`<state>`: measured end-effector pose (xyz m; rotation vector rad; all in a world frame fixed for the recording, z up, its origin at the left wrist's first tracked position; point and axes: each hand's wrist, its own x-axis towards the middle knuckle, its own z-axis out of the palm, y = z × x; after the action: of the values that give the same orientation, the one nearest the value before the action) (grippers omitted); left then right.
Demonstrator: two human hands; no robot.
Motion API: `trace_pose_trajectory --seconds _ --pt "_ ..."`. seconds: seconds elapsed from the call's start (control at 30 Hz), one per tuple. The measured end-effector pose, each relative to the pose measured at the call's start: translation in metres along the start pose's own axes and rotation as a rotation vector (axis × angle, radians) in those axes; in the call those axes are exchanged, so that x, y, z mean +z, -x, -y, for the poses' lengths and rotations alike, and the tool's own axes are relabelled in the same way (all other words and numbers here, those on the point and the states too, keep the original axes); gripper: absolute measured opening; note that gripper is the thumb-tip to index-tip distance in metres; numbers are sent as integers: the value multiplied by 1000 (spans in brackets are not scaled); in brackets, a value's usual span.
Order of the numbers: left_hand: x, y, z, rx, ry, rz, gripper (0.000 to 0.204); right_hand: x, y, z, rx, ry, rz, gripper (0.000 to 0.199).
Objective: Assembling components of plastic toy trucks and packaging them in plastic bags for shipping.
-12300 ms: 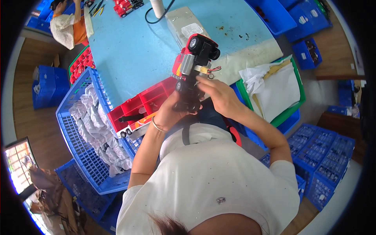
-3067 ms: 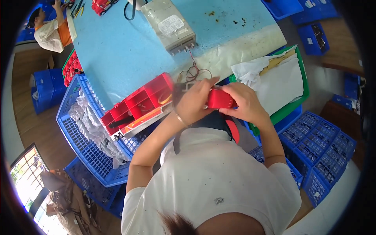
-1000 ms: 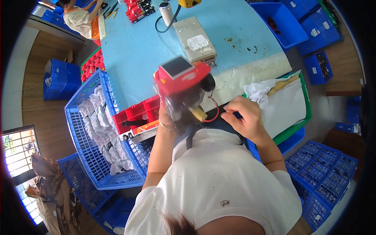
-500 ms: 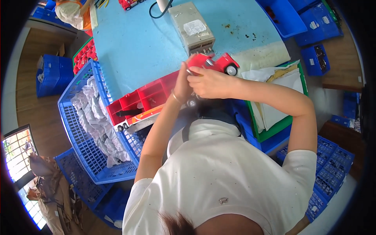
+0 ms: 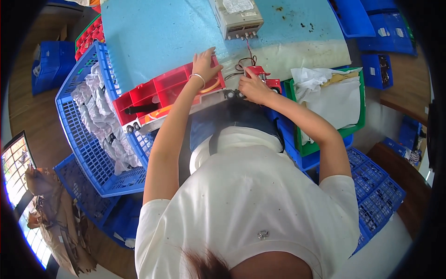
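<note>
The red toy truck [image 5: 261, 78] sits at the near edge of the blue table [image 5: 153, 32], under the right hand [image 5: 253, 89], which closes over its near side. It looks light, hard plastic, best held by the body, clear of the thin wires [image 5: 239, 65]. The left hand [image 5: 204, 64] rests with fingers spread on the red divided tray [image 5: 162, 88], left of the truck. A grey box [image 5: 236, 18] lies beyond.

A grey box [image 5: 236, 16] sits at the worktop's [image 5: 153, 37] far edge; blue crate of bags [image 5: 100, 121] hangs off its left.
</note>
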<state>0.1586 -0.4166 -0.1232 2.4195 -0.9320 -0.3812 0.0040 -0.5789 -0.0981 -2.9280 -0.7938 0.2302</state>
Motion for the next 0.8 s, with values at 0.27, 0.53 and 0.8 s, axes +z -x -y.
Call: trace_pose_trajectory --seconds 0.27,0.53,0.8 --pt "10 1 11 27 159 10 74 14 -24 13 -43 37 5 32" --pt "9 1 12 28 180 -6 78 17 -29 5 -103 24 -5 32" --pt "6 5 8 9 182 37 77 -11 23 -12 27 -75 79 27"
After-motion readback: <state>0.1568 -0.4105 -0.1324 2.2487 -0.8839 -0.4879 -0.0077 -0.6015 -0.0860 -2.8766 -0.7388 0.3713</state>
